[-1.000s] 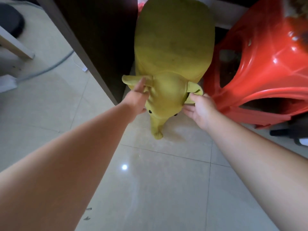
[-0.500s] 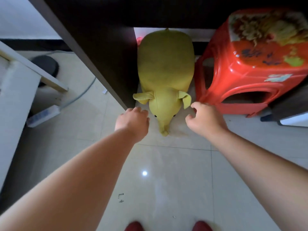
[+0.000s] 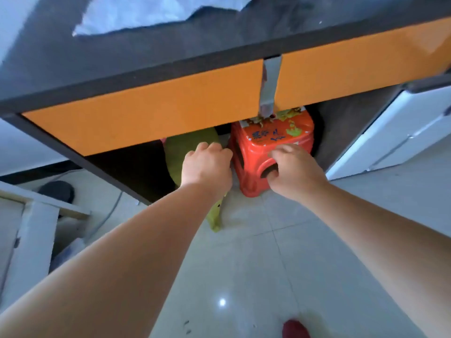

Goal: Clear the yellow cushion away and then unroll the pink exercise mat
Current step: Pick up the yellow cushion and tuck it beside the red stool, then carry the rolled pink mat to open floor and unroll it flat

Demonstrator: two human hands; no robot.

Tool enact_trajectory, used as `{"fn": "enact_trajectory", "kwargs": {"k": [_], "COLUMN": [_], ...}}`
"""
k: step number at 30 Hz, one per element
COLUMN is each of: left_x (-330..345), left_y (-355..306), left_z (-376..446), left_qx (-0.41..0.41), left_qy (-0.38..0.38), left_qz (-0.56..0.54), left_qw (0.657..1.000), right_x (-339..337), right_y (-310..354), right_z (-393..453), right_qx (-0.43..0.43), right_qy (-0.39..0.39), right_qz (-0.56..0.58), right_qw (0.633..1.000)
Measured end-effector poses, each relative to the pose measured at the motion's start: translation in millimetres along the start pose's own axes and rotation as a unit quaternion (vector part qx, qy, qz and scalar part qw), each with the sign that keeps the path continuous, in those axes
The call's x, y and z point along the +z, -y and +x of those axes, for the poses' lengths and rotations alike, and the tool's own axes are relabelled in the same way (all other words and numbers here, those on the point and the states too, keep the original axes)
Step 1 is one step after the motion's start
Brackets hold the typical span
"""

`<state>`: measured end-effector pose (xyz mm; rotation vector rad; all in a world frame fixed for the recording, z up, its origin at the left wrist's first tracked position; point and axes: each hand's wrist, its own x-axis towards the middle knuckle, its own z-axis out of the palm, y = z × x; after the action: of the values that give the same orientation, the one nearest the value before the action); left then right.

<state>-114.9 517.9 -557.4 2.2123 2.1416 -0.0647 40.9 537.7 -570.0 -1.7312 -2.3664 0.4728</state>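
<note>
The yellow cushion (image 3: 180,152), shaped like an animal, lies on the floor under the desk, with its snout (image 3: 214,217) pointing toward me. My left hand (image 3: 206,164) hovers in front of its body with fingers curled and nothing visibly in them. In front of the red stool hangs my right hand (image 3: 295,170), loosely curled and empty. A sliver of pink (image 3: 163,141) shows behind the cushion; the rest of the mat is hidden by the desk.
A dark desk with orange drawer fronts (image 3: 151,118) overhangs the cushion. The red plastic stool (image 3: 253,154) stands right beside the cushion. There is a white cabinet (image 3: 395,135) on the right, a white board (image 3: 31,240) and a cable (image 3: 109,213) on the left, and a red slipper (image 3: 294,329) near the bottom.
Both hands let go of the cushion's ears and drew back with fingers curled. My view has risen, so the desk front now covers most of the cushion.
</note>
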Motion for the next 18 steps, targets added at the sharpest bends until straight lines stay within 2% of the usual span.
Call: {"fn": "enact_trajectory", "kwargs": {"k": [4, 9, 15, 18], "left_x": [-75.5, -175.7, -305.9, -356.6], "left_y": [-57.2, -162.1, -315.1, -382.7], "left_z": [19.9, 15.9, -34.9, -69.8], "left_qx": [0.064, 0.182, 0.295, 0.335], "left_qy": [-0.044, -0.083, -0.143, -0.162], "left_qz": [0.014, 0.03, 0.034, 0.049], "left_qw": [0.997, 0.979, 0.944, 0.927], "right_x": [-91.0, -219.4, -381.1, -443.1], "right_y": [-23.2, -58.3, -103.4, -124.1], "right_z": [-26.3, -100.9, -216.8, -283.3], "right_qx": [0.019, 0.109, 0.219, 0.264], "right_qy": [-0.059, -0.147, -0.28, -0.316], "right_qz": [0.017, -0.008, -0.081, -0.109], "right_qw": [0.998, 0.983, 0.931, 0.905]}}
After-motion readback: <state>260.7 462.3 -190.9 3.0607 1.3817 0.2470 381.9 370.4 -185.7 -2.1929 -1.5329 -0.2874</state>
